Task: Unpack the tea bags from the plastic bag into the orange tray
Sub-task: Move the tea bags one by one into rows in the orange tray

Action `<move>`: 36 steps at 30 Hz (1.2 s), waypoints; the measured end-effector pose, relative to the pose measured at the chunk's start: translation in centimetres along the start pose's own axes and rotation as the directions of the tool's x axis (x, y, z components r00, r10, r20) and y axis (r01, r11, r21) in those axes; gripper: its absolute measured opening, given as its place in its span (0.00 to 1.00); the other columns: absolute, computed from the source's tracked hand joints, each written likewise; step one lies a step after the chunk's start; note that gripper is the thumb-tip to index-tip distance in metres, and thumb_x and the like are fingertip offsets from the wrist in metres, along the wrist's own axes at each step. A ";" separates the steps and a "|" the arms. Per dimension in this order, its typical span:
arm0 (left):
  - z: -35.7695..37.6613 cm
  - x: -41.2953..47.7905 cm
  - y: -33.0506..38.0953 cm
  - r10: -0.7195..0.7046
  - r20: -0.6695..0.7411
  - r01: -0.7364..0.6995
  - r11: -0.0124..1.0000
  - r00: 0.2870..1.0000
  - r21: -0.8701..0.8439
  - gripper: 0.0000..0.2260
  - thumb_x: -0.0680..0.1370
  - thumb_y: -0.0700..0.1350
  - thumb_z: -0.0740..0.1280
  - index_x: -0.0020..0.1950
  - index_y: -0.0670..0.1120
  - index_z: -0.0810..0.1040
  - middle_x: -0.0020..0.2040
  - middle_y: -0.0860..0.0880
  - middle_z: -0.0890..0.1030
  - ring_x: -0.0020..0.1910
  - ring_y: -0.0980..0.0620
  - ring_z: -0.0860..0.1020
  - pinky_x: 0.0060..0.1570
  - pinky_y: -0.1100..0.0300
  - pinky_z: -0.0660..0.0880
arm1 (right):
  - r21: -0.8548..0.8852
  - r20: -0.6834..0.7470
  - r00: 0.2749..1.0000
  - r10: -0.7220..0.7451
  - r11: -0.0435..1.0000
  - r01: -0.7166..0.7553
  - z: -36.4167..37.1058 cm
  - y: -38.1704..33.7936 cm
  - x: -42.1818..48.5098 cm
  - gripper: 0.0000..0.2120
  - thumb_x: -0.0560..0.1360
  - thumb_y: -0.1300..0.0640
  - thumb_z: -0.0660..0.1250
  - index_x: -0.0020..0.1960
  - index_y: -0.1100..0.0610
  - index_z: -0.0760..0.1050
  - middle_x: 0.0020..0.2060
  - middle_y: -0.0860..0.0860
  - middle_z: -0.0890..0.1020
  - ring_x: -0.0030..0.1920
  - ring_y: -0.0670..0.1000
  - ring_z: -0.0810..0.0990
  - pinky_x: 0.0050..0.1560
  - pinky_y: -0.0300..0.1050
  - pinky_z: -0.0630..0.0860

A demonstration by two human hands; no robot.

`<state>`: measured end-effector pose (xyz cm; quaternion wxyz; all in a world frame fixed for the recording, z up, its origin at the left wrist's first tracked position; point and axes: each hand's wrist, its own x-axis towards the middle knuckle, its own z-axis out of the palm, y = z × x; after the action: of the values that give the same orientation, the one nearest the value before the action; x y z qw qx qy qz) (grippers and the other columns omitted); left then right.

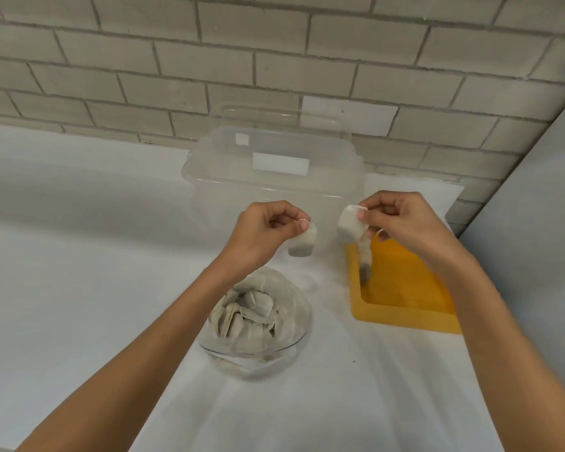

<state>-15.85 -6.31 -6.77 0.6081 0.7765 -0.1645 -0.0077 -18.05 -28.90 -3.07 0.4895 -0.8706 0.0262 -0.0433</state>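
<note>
Left grip (pixel 261 230): fingers curled, thumb and forefinger pinching the first tea bag (pixel 302 244) by its upper corner. The bag hangs free below the fingertips, clear of the table. Right grip (pixel 402 223): fingers likewise curled, thumb and forefinger pinching the second tea bag (pixel 351 225) at its top edge. Both grips are raised to much the same height, near each other but apart. The two tea bags face across the gap and do not touch.

Below the right grip a blurred pale strip (pixel 364 259) with a dark lower end hangs over the left part of the orange tray (pixel 402 318). What it is, and whether it is held, cannot be told.

The orange tray sits on the table (pixel 79 256) to the right, part of it hidden by the right forearm. The plastic bag (pixel 294 324) stands on the table just left of the tray, mouth open upward, beneath the left wrist. Many tea bags (pixel 248 311) are heaped inside it, pale and squarish, lying at mixed angles.

Behind the grips a clear plastic container (pixel 274 177) stands on the table, with white labels on its face. A white sheet (pixel 415 190) shows beyond the tray, by the wall. The table is covered in white cloth. A pale brick wall (pixel 274 60) runs along the back, and a plain grey panel (pixel 535 207) closes the right side.
</note>
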 end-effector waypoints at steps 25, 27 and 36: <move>6.7 0.8 -0.4 -0.034 0.128 0.035 0.999 0.991 -0.012 0.03 0.74 0.41 0.72 0.46 0.44 0.84 0.36 0.55 0.81 0.34 0.62 0.75 0.38 0.71 0.70 | -0.008 -0.081 0.961 0.265 0.964 -0.267 2.4 14.3 2.5 0.06 0.73 0.65 0.70 0.49 0.62 0.75 0.38 0.61 0.84 0.33 0.54 0.83 0.32 0.41 0.79; 6.9 1.0 -0.5 -0.037 0.135 0.038 0.999 0.990 0.002 0.03 0.75 0.41 0.72 0.47 0.44 0.84 0.35 0.55 0.81 0.33 0.63 0.75 0.38 0.71 0.70 | 0.002 -0.082 0.963 0.258 0.966 -0.259 2.2 14.1 2.5 0.08 0.73 0.65 0.70 0.50 0.63 0.75 0.39 0.61 0.84 0.35 0.56 0.84 0.36 0.43 0.79; 10.1 3.2 0.5 -0.001 0.216 -0.031 0.989 0.976 0.144 0.03 0.74 0.41 0.72 0.46 0.44 0.83 0.36 0.53 0.82 0.38 0.58 0.79 0.43 0.65 0.75 | 0.021 -0.067 0.974 0.216 0.976 -0.216 -0.4 13.3 1.5 0.10 0.73 0.70 0.64 0.50 0.58 0.76 0.37 0.54 0.82 0.39 0.52 0.85 0.42 0.45 0.82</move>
<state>-15.05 -16.73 -8.35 0.5281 0.8124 -0.2354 -0.0750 -16.63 -36.22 -14.14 0.4959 -0.8572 0.1372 -0.0200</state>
